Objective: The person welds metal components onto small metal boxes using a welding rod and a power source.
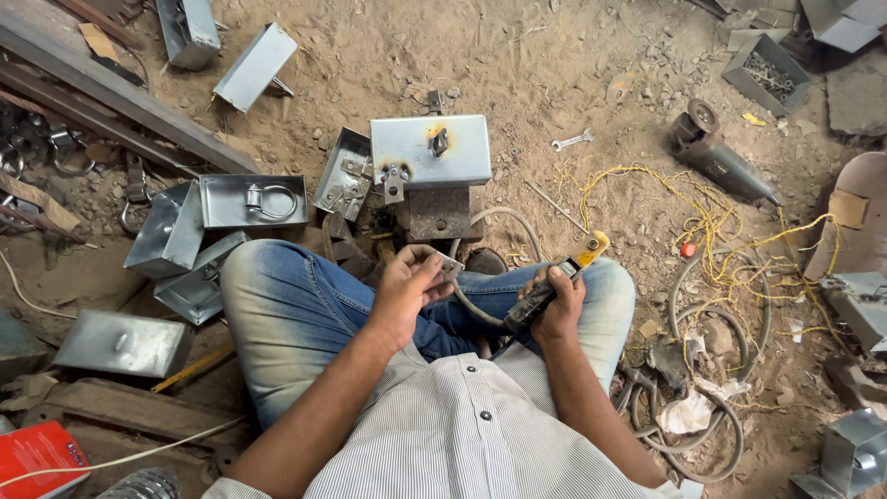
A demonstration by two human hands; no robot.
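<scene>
Left hand [407, 286] pinches a small, light, stiff metal plate [450, 266] by its edge; right hand [557, 305] closes around the electrode holder [554, 282] by its insulated handle.

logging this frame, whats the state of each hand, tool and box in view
left hand: shut on a small metal plate
right hand: shut on the electrode holder, cable attached
metal box: shut side up on a block, scorch mark on top
open tray: open side up, ring handle inside
angle grinder: lying on the dirt, unheld
wrench: lying flat, unheld
</scene>
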